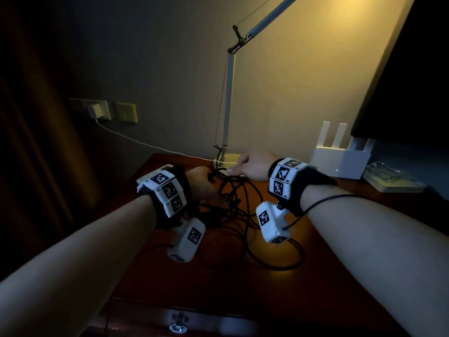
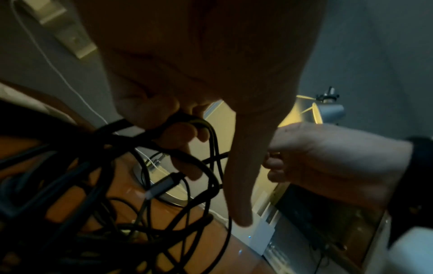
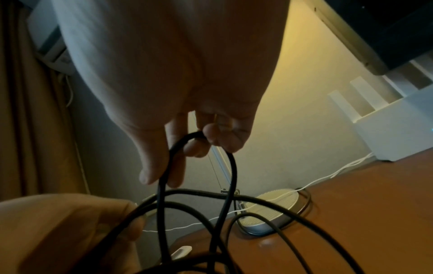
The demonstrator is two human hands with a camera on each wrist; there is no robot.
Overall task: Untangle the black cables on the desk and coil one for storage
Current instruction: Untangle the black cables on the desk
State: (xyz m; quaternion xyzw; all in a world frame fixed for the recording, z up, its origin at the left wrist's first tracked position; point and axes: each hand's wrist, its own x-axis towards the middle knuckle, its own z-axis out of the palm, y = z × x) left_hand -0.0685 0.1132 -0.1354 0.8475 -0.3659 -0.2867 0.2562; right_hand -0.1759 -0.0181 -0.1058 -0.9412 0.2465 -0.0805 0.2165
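A tangle of black cables point(image 1: 239, 210) lies on the reddish wooden desk point(image 1: 315, 283) between my two hands, with loops trailing toward the front. My left hand point(image 1: 204, 184) grips a bundle of strands point(image 2: 187, 120) in curled fingers, its index finger pointing out straight. A grey plug end point(image 2: 161, 187) hangs just below that hand. My right hand point(image 1: 250, 166) pinches a single black loop point(image 3: 199, 135) and holds it up above the tangle, close to the lamp base.
A desk lamp point(image 1: 228, 98) stands on its round base point(image 3: 279, 209) at the back edge. A white charger cable point(image 1: 145, 144) runs from the wall socket point(image 1: 97, 110) to it. A white router point(image 1: 340, 161) and a dark monitor point(image 1: 413, 81) stand at the right.
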